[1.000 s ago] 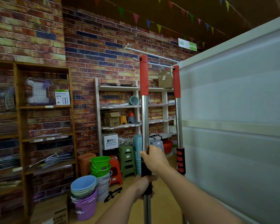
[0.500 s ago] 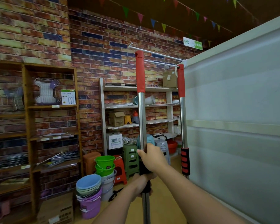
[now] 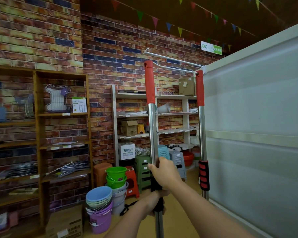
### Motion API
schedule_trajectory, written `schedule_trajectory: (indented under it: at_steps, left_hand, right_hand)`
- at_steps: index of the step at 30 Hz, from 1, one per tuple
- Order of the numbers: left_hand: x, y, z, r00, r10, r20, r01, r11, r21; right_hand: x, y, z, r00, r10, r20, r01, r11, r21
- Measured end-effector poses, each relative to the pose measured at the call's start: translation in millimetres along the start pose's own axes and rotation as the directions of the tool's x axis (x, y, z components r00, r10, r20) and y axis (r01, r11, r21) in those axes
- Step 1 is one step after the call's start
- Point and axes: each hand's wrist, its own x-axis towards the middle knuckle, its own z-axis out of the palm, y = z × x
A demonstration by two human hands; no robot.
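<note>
I hold a shiny metal pole (image 3: 152, 131) upright in front of me; it has a red cap at its top and a black grip lower down. My right hand (image 3: 165, 173) grips the pole at the top of the black grip. My left hand (image 3: 154, 200) grips it just below, mostly hidden behind my right wrist. A second pole of the same kind (image 3: 202, 127), with a red cap and a red-and-black foam grip, hangs from a white hook rod (image 3: 172, 67) fixed to the white panel (image 3: 255, 117) on the right.
Stacked plastic buckets (image 3: 100, 208) and green pails (image 3: 116, 176) stand on the floor ahead, with stools (image 3: 143, 172) behind. A white shelf unit (image 3: 136, 115) lines the brick wall; a wooden shelf (image 3: 40, 134) stands at left. A cardboard box (image 3: 65, 224) sits low left.
The view has shifted so the shelves and buckets lie further right. The held pole's red cap has dropped a little against the hook rods. Both hands keep the same grip.
</note>
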Motion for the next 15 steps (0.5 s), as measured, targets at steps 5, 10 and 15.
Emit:
schedule_trajectory:
  at_steps: [5,10,15]
  left_hand:
    - [-1.1,2.5,4.4,0.999,-0.034,0.032,0.032,0.998,0.059]
    - [-4.2,0.6,7.4,0.993,-0.089,0.082,0.085,0.995,0.055]
    - [-7.3,11.2,2.0,0.998,-0.008,0.057,0.003,0.997,0.079]
  right_hand:
    - [9.2,-16.2,-21.5,1.0,-0.023,0.008,0.021,0.989,0.145]
    - [40.6,-68.4,-68.4,0.981,-0.164,-0.108,0.194,0.883,0.427]
    - [60.1,-89.0,-91.9,0.967,-0.208,-0.146,0.247,0.907,0.341]
